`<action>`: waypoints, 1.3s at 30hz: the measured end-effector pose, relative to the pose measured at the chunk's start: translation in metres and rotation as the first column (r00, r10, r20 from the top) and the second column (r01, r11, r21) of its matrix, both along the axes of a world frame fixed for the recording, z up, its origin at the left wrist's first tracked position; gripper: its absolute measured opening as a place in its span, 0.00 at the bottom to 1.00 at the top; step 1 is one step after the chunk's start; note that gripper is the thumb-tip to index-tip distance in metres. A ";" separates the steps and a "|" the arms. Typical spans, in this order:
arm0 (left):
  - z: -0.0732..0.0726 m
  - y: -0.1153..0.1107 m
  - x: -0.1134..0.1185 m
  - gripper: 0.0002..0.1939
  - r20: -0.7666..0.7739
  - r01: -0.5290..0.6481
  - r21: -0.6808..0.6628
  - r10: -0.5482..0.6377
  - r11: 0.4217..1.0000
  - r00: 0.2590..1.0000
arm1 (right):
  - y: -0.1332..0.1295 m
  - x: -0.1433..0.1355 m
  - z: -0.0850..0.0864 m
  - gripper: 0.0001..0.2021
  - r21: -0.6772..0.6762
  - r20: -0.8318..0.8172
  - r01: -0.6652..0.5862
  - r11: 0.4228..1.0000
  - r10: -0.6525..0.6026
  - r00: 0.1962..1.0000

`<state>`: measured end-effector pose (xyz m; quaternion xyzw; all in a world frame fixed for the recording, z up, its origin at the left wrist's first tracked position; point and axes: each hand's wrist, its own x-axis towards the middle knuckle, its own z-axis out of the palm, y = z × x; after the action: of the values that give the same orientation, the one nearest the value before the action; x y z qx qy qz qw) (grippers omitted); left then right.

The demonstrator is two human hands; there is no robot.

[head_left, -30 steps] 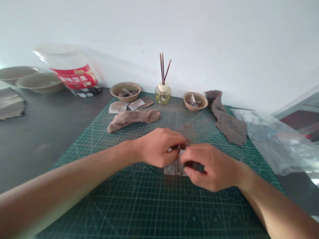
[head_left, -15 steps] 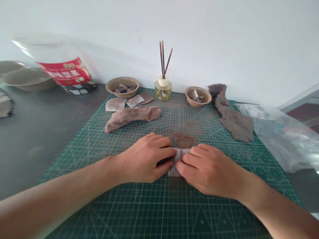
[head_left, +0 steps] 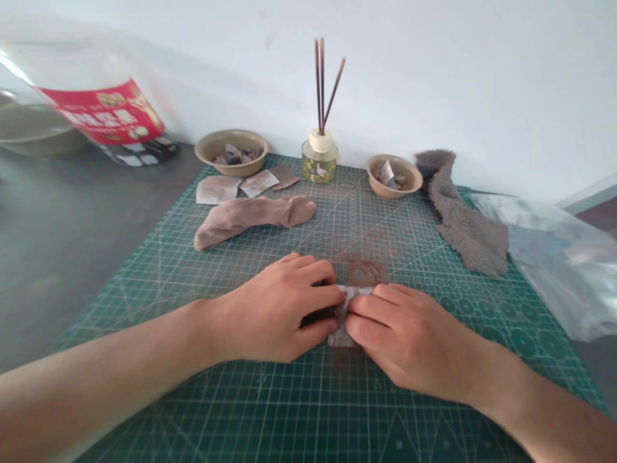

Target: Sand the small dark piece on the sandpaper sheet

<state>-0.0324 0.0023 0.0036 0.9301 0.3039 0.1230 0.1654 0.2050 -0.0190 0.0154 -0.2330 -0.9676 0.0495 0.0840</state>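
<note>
A small greyish-white piece (head_left: 343, 335), perhaps sandpaper, lies on the green cutting mat (head_left: 270, 411) under the fingers of both hands. My left hand (head_left: 289, 308) has its fingers curled, the tips at the piece's left edge; a dark gap shows between thumb and fingers. My right hand (head_left: 409, 334) presses bent fingers and thumb on the right part of the piece and covers much of it. Just beyond the piece, reddish-brown dust (head_left: 366, 270) is spread on the mat. What lies beneath the fingertips is hidden.
A brown sock-like cloth (head_left: 250, 218) lies beyond my left hand, with flat scraps (head_left: 218, 190) behind it. Farther back stand a bowl of pieces (head_left: 231, 168), a reed diffuser (head_left: 319, 161) and a smaller bowl (head_left: 393, 188). A grey cloth (head_left: 475, 241), plastic bag (head_left: 563, 257) and large jar (head_left: 110, 119) flank them.
The view has shifted slightly, so the back objects appear larger and higher. Both hands remain at the small piece, with only slight finger movement.
</note>
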 end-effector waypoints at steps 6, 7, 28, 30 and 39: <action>0.000 0.000 -0.002 0.08 -0.011 0.003 -0.003 -0.003 1.000 1.000 | 0.005 0.002 -0.003 0.09 -0.084 -0.081 0.101 0.991 -0.108 0.991; 0.000 0.000 -0.002 0.08 -0.015 0.005 -0.003 -0.005 1.000 1.000 | 0.006 0.002 -0.003 0.09 -0.095 -0.090 0.117 0.989 -0.125 0.988; -0.003 0.001 -0.002 0.08 0.002 0.023 0.048 -0.023 0.999 1.000 | 0.007 0.006 0.004 0.10 -0.110 -0.066 -0.040 0.993 0.032 0.997; -0.004 0.002 -0.001 0.08 0.006 0.026 0.058 -0.026 0.998 1.000 | 0.008 0.006 0.003 0.10 -0.071 -0.077 -0.017 0.997 0.011 0.997; -0.010 0.004 -0.001 0.09 0.029 0.034 0.073 -0.036 0.997 0.999 | 0.008 0.005 0.004 0.11 -0.045 -0.042 -0.052 0.998 0.050 0.998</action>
<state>-0.0333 0.0066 -0.0066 0.9387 0.2805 0.1448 0.1384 0.2103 -0.0113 0.0190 -0.2089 -0.9699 0.0788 0.0969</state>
